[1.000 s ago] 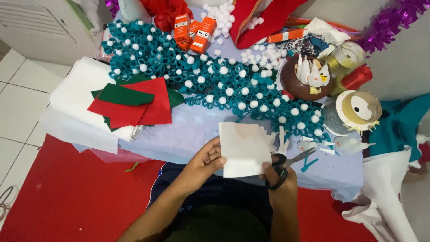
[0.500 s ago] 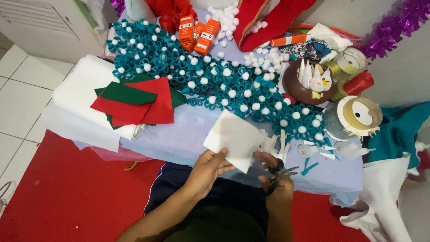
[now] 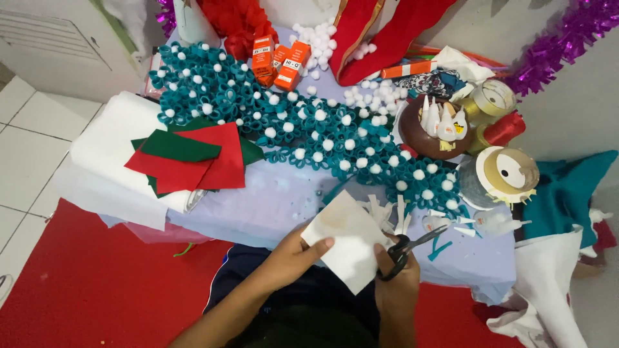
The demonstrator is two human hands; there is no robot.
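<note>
Left hand (image 3: 293, 258) pinching white felt sheet (image 3: 348, 240) taut | right hand (image 3: 393, 283) gripping scissors (image 3: 406, 248), blades seemingly cutting its right edge | keeping thumb clear, turning sheet steadily.

- Left hand (image 3: 293, 258): forearm rising from the lower left, fingers curled, thumb pressed flat on top in a pinching grip.
- Right hand (image 3: 394, 283): forearm upright at the bottom edge, fingers closed through handle loops.
</note>
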